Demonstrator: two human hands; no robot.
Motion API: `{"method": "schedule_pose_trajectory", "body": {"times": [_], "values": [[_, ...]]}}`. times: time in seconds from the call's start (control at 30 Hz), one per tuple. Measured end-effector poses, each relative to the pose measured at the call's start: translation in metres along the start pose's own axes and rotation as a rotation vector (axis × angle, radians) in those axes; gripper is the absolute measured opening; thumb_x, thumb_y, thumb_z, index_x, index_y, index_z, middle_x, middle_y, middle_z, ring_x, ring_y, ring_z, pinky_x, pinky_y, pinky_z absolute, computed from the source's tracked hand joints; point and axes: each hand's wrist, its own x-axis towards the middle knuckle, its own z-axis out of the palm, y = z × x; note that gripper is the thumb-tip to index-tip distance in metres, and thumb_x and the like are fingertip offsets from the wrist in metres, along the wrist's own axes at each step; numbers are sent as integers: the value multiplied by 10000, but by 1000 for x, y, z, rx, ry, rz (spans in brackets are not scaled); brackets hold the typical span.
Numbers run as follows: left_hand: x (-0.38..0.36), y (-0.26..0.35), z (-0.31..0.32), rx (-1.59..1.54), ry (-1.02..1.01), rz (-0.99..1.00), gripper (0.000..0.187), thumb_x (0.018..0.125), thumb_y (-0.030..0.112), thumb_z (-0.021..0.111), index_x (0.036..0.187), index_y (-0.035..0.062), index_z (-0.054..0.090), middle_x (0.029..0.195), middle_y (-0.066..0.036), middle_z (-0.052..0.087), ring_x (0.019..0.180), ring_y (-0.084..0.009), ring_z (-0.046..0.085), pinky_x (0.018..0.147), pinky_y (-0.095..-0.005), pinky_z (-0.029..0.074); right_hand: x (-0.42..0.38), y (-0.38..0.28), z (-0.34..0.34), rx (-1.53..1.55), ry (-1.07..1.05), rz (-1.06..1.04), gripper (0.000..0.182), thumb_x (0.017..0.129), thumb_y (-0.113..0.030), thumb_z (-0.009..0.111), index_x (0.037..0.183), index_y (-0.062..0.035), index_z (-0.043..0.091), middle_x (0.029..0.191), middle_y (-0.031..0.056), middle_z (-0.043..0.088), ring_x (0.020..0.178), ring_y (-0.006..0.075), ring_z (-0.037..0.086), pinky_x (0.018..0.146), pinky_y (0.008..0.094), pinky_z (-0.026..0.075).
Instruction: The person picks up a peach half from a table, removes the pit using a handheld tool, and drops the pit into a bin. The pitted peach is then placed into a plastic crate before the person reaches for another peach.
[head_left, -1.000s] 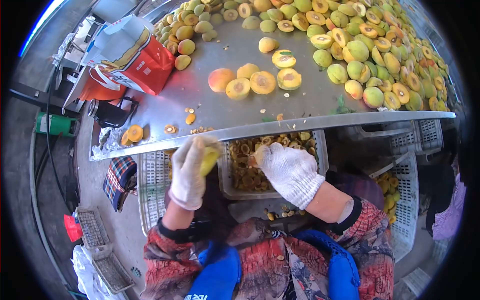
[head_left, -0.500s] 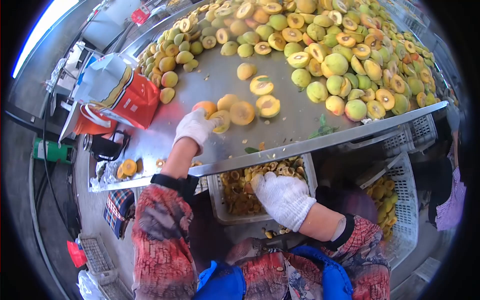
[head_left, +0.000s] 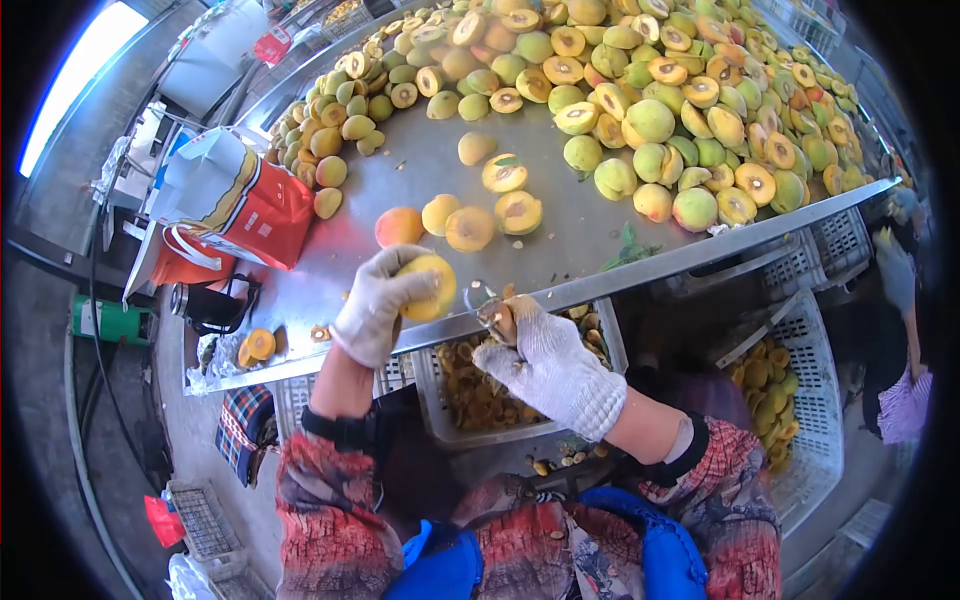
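My left hand (head_left: 372, 305), in a white glove, grips a yellow peach half (head_left: 429, 287) above the front edge of the metal table. Close to its right, my gloved right hand (head_left: 550, 360) is closed around a small pitting tool (head_left: 490, 312) with a curved metal tip; the tip is apart from the peach half. Just beyond the hands lie an orange-red peach piece (head_left: 398, 228) and several peach halves (head_left: 469, 229), some with the cut side up. Under the right hand, a white crate (head_left: 432, 400) holds peach scraps and pits.
A large heap of halved peaches (head_left: 690, 130) covers the back and right of the table (head_left: 400, 165). On the left stand a red and white bag (head_left: 262, 205) and a dark flask (head_left: 205, 303). Another crate (head_left: 815, 400) with peach halves is at lower right, near another person's arm (head_left: 912, 330).
My left hand has lifted a peach half off the table and drawn it back toward me. My right hand has risen from over the crate, bringing the pitting tool into sight beside it.
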Motion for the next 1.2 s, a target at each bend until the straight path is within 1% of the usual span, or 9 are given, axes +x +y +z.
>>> {"method": "schedule_pose_trajectory", "body": {"times": [0.13, 0.17, 0.23, 0.33, 0.37, 0.4, 0.5, 0.73, 1.2], "values": [[-45, -11, 23, -303, -69, 28, 352, 830, 163, 705, 1115, -8, 588, 946, -70, 627, 817, -144, 622, 711, -257, 518, 1, -7, 6, 225, -148, 270, 367, 851, -220, 654, 1125, -23, 509, 949, 232, 598, 883, 431, 597, 709, 461, 495], [-49, -18, 25, -309, -78, 92, 347, 885, 274, 656, 1090, 1, 593, 920, -73, 627, 799, -162, 621, 711, -274, 520, -1, -9, 8, 238, -170, 301, 396, 852, -237, 656, 1144, -16, 502, 966, 216, 602, 898, 410, 601, 741, 451, 490], [-58, -24, 45, -568, 117, 105, 381, 918, 367, 593, 1053, 11, 601, 896, -88, 631, 788, -186, 621, 719, -298, 522, -6, -14, 14, 264, -219, 362, 456, 855, -271, 661, 1181, -3, 488, 1001, 184, 612, 929, 370, 608, 803, 432, 481], [-55, -35, 52, -829, 157, 103, 487, 957, 497, 467, 964, 31, 608, 874, -133, 639, 802, -243, 630, 750, -353, 528, -14, -2, 27, 199, -171, 309, 499, 854, -296, 655, 1221, -7, 480, 1052, 207, 589, 1004, 379, 576, 854, 440, 458], [-55, -38, 49, -856, 138, 96, 485, 959, 494, 462, 955, 32, 609, 873, -139, 640, 808, -249, 632, 750, -359, 530, -17, -1, 30, 91, -49, 126, 377, 869, -254, 636, 1127, -19, 492, 976, 252, 610, 932, 452, 591, 748, 484, 491], [-55, -40, 46, -883, 120, 91, 483, 962, 491, 457, 945, 34, 609, 872, -144, 640, 814, -255, 634, 751, -364, 531, -17, -3, 27, 46, -95, 130, 368, 872, -253, 630, 1122, -22, 491, 973, 249, 608, 927, 453, 590, 744, 491, 488], [-59, -39, 38, -757, 104, 148, 481, 969, 494, 437, 1003, 36, 580, 888, -149, 636, 831, -267, 637, 747, -375, 535, -12, -22, 8, -19, -263, 226, 300, 880, -222, 588, 1105, -47, 493, 966, 221, 591, 893, 433, 593, 720, 499, 486], [-67, -45, 41, -443, 94, 249, 477, 989, 466, 404, 1149, 28, 501, 935, -161, 613, 811, -229, 627, 721, -341, 544, -27, 2, 27, -292, -303, -76, 292, 854, -199, 597, 1101, -64, 519, 965, 207, 568, 826, 393, 605, 691, 472, 510], [-84, -47, 48, -144, 151, 220, 404, 987, 402, 458, 1073, 15, 535, 905, -143, 618, 827, -194, 611, 763, -304, 503, -41, -1, 33, -68, -455, 182, 367, 853, -213, 583, 1156, -32, 483, 972, 221, 591, 846, 404, 614, 703, 468, 515]]}}
